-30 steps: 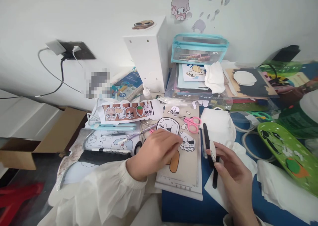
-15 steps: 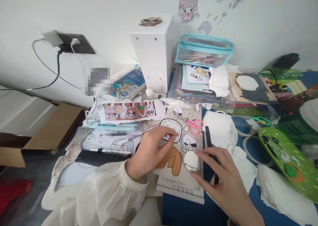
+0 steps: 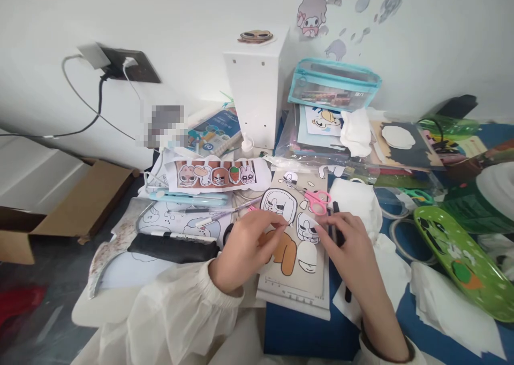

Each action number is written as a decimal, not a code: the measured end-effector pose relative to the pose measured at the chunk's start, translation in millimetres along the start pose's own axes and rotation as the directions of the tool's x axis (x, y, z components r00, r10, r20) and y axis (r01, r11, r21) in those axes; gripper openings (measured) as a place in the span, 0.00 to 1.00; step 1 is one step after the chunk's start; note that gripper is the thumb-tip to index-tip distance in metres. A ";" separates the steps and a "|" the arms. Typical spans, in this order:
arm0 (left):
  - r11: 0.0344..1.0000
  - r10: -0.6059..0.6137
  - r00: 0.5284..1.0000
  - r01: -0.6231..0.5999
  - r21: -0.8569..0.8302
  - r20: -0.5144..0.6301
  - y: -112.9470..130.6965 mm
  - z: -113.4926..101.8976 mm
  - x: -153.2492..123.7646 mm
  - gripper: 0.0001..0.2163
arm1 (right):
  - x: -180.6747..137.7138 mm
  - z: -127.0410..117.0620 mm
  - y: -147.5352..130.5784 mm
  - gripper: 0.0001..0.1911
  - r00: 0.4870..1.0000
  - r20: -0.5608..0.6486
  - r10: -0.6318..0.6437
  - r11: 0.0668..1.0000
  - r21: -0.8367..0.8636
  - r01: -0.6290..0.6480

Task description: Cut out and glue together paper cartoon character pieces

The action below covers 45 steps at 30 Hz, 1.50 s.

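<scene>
My left hand (image 3: 255,242) is closed in a pinch, thumb and forefinger together, above a large black-outlined face cutout (image 3: 277,205); anything between the fingertips is too small to make out. My right hand (image 3: 350,242) draws its thumb and forefinger close together at the right edge of a smaller face cutout (image 3: 307,229); whether they grip it is unclear. Below lie a white rounded cutout (image 3: 307,253) with a black line and an orange-brown piece (image 3: 287,255), partly behind my left hand. These pieces rest on a beige sheet (image 3: 299,290) with ruler-like markings.
Pink-handled scissors (image 3: 318,201) lie just beyond the cutouts. A picture strip (image 3: 217,175) and a black pouch (image 3: 171,249) are on the left. White tissues (image 3: 450,311) and a green tray (image 3: 466,258) lie right. A white box (image 3: 257,92) stands behind.
My right hand has moved up from the white rounded cutout to the smaller face cutout, its thumb and forefinger drawing closer. My left hand stays pinched; the view has shifted slightly.
</scene>
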State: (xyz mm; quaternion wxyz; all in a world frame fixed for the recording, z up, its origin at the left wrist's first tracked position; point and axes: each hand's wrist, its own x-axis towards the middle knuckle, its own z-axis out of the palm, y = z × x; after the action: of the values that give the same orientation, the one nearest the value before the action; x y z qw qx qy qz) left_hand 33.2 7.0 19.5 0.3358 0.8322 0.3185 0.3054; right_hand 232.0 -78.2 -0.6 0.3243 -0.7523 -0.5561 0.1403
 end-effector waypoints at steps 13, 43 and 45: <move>0.998 -0.041 0.994 0.046 0.048 -0.106 0.7 3.0 -22.9 0.05 | -1.0 10.3 -11.2 0.08 0.997 -0.024 0.067 0.992 0.105 -0.064; 0.934 0.308 0.941 -0.327 0.141 0.140 1.6 7.5 1.1 0.08 | -27.3 -5.3 -3.3 0.14 0.972 -0.013 0.236 0.923 0.315 -0.220; 0.932 0.330 0.939 -0.340 0.123 0.096 -1.1 5.2 1.1 0.07 | -18.5 2.7 -5.8 0.14 0.975 -0.016 0.220 0.933 0.294 -0.206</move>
State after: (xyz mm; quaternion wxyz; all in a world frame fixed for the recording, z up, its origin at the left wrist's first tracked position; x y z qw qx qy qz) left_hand 37.3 6.5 16.0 0.2323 0.9062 0.1794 0.3045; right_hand 219.7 -93.4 -1.6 0.4275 -0.7554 -0.4366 0.2365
